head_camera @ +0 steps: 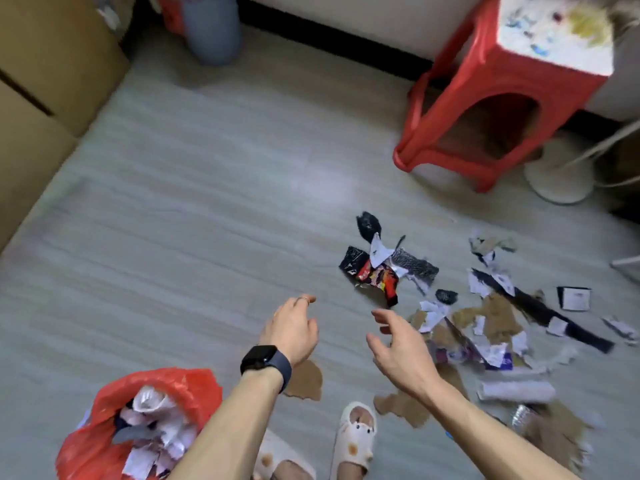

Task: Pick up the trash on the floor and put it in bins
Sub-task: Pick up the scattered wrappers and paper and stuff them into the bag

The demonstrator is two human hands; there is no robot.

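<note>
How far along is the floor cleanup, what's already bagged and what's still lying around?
Partly done. The red bag already holds torn paper. Nothing is in hand: the left hand and right hand are both empty, fingers spread, above the floor beside the mess. Left to pick up: the snack wrapper, the scattered paper and cardboard pile, and a brown cardboard scrap by the left wrist.
</note>
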